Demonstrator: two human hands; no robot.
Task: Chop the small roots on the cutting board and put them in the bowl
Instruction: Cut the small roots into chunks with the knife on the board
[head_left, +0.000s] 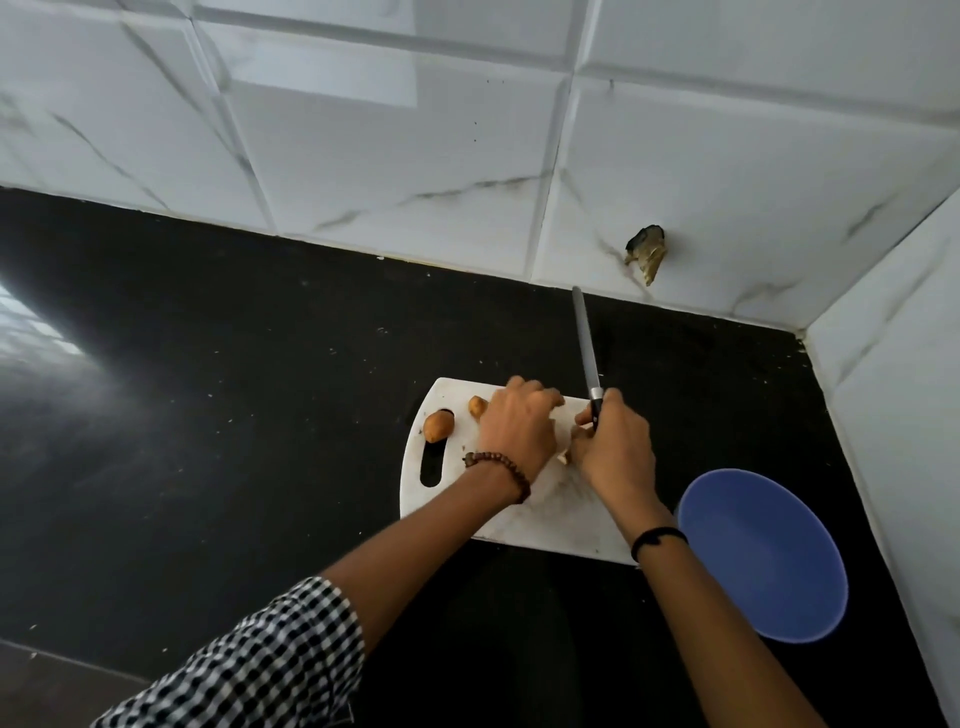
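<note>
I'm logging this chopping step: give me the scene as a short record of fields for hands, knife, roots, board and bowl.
cutting board: white, on the black counter
whole roots: two, at the board's left end by its handle slot
left hand: on the board, fingers curled; anything under it is hidden
right hand: grips the knife, blade pointing toward the wall
bowl: blue, right of the board, nothing seen inside

Board (550, 514) on black counter (208, 415). Root (438, 426) at its left end; second root (477, 406) beside my left hand (517, 428), fingers bent down onto the board. My right hand (613, 452) grips the knife (586, 343), blade toward the wall (363, 156). Blue bowl (763, 556) just right of the board.
</note>
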